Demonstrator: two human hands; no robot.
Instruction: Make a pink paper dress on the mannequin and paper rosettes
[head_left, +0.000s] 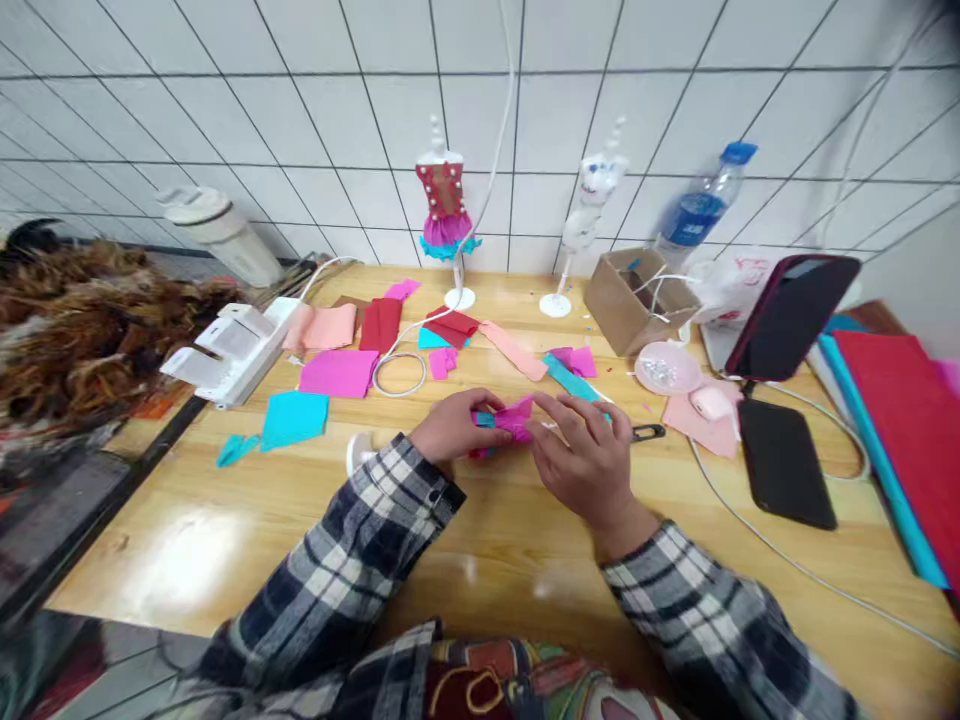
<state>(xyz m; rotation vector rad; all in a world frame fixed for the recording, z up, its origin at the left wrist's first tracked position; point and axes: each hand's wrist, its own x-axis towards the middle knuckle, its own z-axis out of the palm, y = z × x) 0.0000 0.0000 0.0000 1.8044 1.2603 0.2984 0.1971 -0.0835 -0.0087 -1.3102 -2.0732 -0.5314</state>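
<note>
Inspector: Dress forms (444, 195)?
Clerk: Two recorded.
Inspector: Containers?
Clerk: One plastic bottle (694, 218), one white tumbler (229, 238), one cardboard box (621, 318), one round dish (679, 380).
Inspector: Flat dark devices (787, 465)?
Clerk: Two, one propped up, one lying flat.
Inspector: Power strips (251, 365)?
Clerk: One.
Inspector: Turquoise pieces (295, 418) on the table's left part?
Clerk: Two, one larger, one smaller.
Inspector: Hands?
Clerk: Two: one left hand (456, 428), one right hand (589, 460).
Inspector: Fabric scraps overall?
Clerk: Several; overlaps prevent an exact count.
</note>
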